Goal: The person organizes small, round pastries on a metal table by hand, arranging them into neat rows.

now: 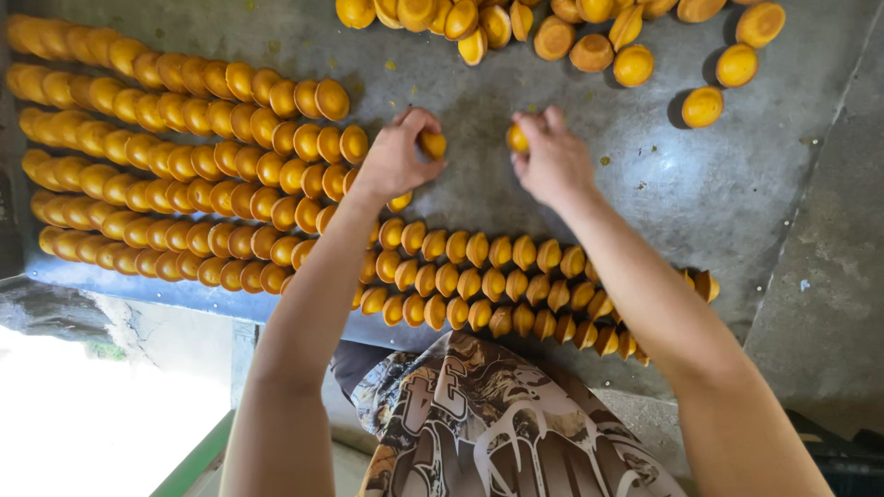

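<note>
Both hands mid-sort over the grey tabletop [700, 184], one small orange cake in each grip.

Left hand [396, 156]: grip pinched on a cake [433, 144], just beyond the ends of the long rows [184, 166]. Right hand [551, 161]: fingertips closed on a second cake [517, 138], above the shorter rows [497, 285] nearest the body. Judged progress: well advanced; most cakes stand on edge in tight overlapping rows. Remaining: the loose heap [552, 28] at the far edge, plus a few strays well apart from it. Near rows look incomplete.
</note>
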